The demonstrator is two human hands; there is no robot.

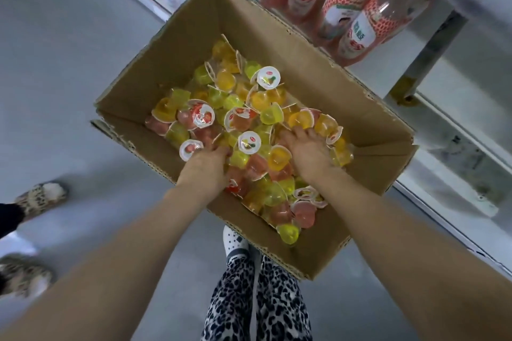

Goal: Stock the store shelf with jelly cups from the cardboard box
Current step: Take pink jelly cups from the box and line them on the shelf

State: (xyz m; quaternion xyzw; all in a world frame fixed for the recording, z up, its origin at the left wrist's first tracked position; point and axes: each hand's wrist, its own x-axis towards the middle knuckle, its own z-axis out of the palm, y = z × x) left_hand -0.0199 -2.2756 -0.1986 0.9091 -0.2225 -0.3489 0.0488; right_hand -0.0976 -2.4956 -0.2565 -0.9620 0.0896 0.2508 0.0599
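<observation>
Now | cardboard box: brown, rectangular, ragged flaps, left of shelf | jelly cups: round, translucent, glossy, loose inside box | left hand: fingers buried, grip cannot tell | right hand: flat, fingers straight on cups

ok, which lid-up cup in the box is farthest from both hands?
The lid-up cup with yellow-green fruit print, toward the far end of the box. The other lid-up ones lie closer to the left hand and right hand.

Left hand, right hand: fingers part-buried among jelly cups; bottles blurred.
</observation>
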